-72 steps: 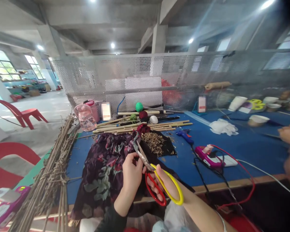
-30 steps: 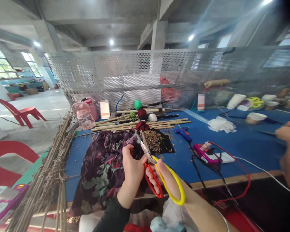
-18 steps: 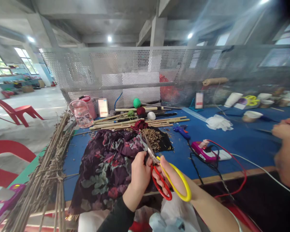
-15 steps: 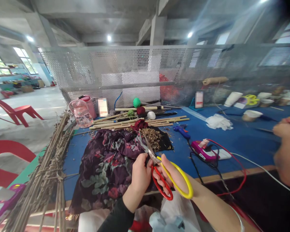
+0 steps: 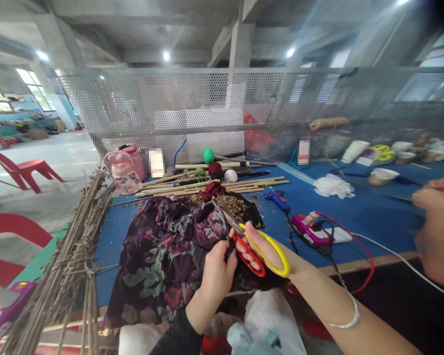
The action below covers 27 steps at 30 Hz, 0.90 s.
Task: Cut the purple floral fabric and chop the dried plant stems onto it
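A dark purple floral cloth (image 5: pixel 159 261) lies spread over the near part of the table and hangs over its edge. My left hand (image 5: pixel 218 268) pinches the right side of this cloth between thumb and fingers. In my right hand (image 5: pixel 253 241) are scissors (image 5: pixel 277 254) with one yellow and one red handle loop. Their blades point up and to the left, along the cloth just beyond my left fingers. Whether the blades have cloth between them is hard to make out. Brown plant scraps (image 5: pixel 235 207) lie on a black piece behind the blades.
Dried stalks (image 5: pixel 74 246) are bundled at the left. Sticks (image 5: pixel 207 190), a dark red cloth flower (image 5: pixel 212 191) and a pink bag (image 5: pixel 122 170) sit further back. To the right are a blue glue gun (image 5: pixel 277 199), a purple power strip (image 5: pixel 311 229) with cables, and a co-worker's hand (image 5: pixel 436 212).
My right hand with the scissors has moved slightly up, and the handle loops have swung upward. The left hand has shifted a little down, still pinching the cloth.
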Available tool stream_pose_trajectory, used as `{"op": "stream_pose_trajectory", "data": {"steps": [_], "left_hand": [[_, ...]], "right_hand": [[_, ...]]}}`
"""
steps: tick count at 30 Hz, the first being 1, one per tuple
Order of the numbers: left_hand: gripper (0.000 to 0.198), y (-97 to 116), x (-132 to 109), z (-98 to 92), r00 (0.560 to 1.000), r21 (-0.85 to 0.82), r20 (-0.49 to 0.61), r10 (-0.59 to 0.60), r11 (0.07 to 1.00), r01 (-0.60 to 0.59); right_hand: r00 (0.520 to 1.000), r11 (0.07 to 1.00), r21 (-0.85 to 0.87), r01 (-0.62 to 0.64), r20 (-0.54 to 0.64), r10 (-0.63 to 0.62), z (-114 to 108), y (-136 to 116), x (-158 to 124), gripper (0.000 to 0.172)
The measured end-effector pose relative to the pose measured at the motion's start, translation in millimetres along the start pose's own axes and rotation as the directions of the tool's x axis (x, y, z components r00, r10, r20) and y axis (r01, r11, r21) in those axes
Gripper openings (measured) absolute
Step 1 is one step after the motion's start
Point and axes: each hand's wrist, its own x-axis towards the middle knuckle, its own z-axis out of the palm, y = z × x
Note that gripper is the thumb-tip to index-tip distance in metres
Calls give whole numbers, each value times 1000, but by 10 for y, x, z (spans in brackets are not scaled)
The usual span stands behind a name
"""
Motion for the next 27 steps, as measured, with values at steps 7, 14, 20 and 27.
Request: {"op": "stream_pose_trajectory", "data": {"steps": [7, 14, 20, 27], "left_hand": [[14, 111, 3, -211, 999, -43, 43, -27, 999, 29], [34, 142, 307, -725, 872, -46, -479, -101, 995, 89], [29, 185, 653, -788, 933, 60, -359, -8, 998, 32], [34, 552, 897, -1052, 957, -394, -284, -62, 917, -58]], "right_hand": [[994, 995, -59, 77, 82, -72, 7, -34, 33, 57], [961, 966, 79, 247, 110, -255, 50, 183, -92, 60], [956, 957, 169, 236, 134, -259, 138, 321, -124, 58], [918, 951, 137, 277, 253, -304, 162, 265, -305, 69]]}}
